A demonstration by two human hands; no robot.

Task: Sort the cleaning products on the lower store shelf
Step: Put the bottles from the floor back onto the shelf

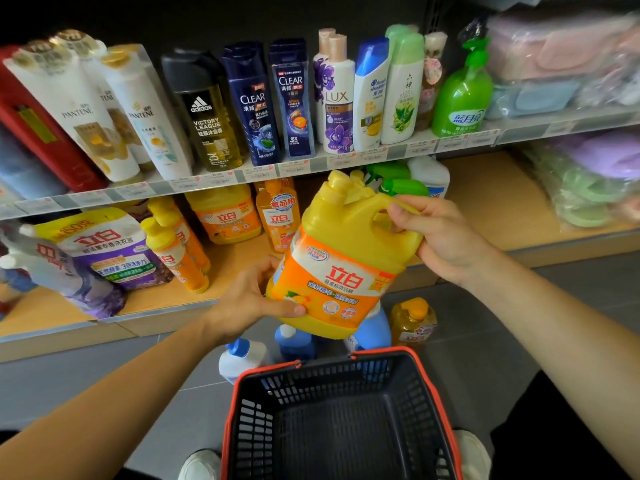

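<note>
My right hand (446, 237) curled round the handle of a big yellow plastic detergent jug with orange label (339, 268), my left hand (252, 299) gripping its base, jug tilted above a black plastic basket with red rim (242, 382)

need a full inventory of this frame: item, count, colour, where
detergent jug: 1, yellow, orange label, held before lower shelf
Pantene bottles: at least 3, white, gold caps, upper shelf left
adidas bottle: 1, black cap, upper shelf
Clear bottles: 2, dark blue, upper shelf
Lux bottles: 2, white-purple, upper shelf
Head & Shoulders bottle: 1, white, blue cap, upper shelf
pump bottle: 1, green, upper shelf right
refill pouches: 2, purple-white, lower shelf left
dish soap bottles: several, orange, lower shelf
floor bottles: 4 seen, blue, white, amber, beyond basket
shopping basket: 1, black, red rim, floor
left hand: grips jug base
right hand: grips jug handle
</note>
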